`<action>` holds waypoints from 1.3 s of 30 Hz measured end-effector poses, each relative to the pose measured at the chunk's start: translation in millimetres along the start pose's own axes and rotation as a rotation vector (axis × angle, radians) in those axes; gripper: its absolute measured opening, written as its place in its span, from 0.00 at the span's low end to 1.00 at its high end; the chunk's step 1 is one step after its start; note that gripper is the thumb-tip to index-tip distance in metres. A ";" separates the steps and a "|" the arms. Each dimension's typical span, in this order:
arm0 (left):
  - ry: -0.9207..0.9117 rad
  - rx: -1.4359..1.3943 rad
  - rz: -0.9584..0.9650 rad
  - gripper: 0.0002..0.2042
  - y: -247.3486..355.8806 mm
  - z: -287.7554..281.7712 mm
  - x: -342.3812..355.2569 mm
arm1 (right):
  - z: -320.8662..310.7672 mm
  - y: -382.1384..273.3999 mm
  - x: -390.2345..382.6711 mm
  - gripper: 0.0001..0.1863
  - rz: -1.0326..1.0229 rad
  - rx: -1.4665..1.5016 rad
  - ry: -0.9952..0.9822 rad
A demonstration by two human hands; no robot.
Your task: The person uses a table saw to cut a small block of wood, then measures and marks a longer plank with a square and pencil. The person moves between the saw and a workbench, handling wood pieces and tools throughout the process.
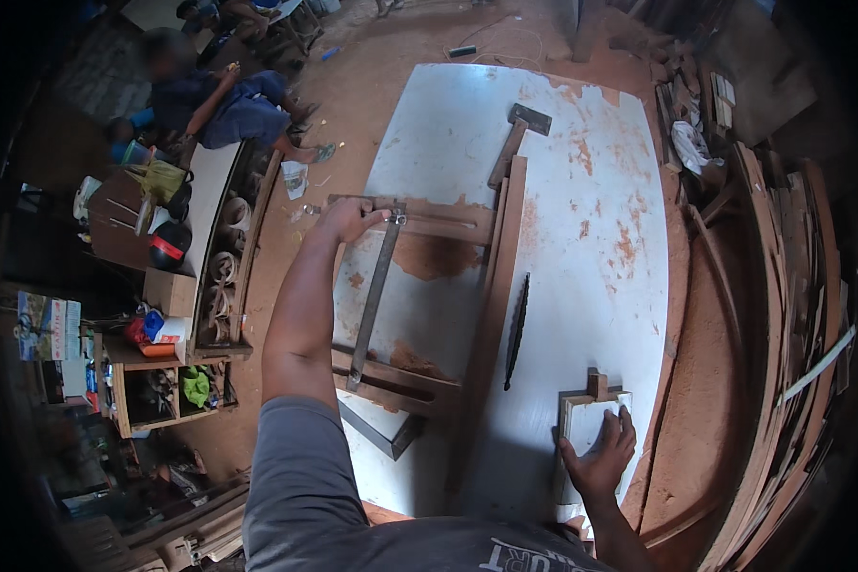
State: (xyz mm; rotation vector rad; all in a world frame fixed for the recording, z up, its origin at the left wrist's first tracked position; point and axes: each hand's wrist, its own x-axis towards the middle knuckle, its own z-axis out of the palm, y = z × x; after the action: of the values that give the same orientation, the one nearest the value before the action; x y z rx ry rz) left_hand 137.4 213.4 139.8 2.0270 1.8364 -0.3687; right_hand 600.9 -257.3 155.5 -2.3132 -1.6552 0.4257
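Observation:
My left hand (351, 217) is closed over the upper rail of a wooden frame (448, 224), beside a metal fitting at the end of a long flat metal bar (372, 305). The frame lies on a worn white tabletop (591, 248). My right hand (602, 453) rests with fingers spread and curved on a pale flat block (583, 419) that has a wooden peg (597, 381) at its far end. A dark toothed strip (517, 334) lies between the frame and this block. A hammer-like tool (529, 119) lies beyond the frame, and a dark-edged pale piece (381, 424) below it.
A seated person (219, 105) is at the upper left, beside a cluttered bench (219, 181) with bags and containers. An open wooden shelf unit (153, 386) stands at left. Long stacked planks (772, 286) line the right side. A cord (505, 38) lies on the dusty floor beyond the table.

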 end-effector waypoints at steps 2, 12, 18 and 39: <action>-0.020 -0.003 -0.003 0.39 3.7 -4.1 6.5 | 2.2 2.4 -0.3 0.53 -0.006 0.006 0.004; 0.036 0.001 0.033 0.50 0.9 -23.2 29.6 | 7.8 8.3 1.6 0.55 0.011 0.007 0.005; 0.148 0.057 0.057 0.48 -14.1 -8.9 41.3 | 13.6 18.6 -2.0 0.55 -0.011 0.028 0.030; 0.290 0.106 -0.069 0.40 -2.0 5.8 40.6 | 4.2 2.8 -0.8 0.53 0.022 0.013 -0.014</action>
State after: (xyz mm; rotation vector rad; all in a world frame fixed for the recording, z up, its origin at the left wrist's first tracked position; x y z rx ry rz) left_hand 140.3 247.2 116.7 2.1879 2.1019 -0.2026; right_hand 601.4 -258.7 150.7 -2.3268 -1.6298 0.4571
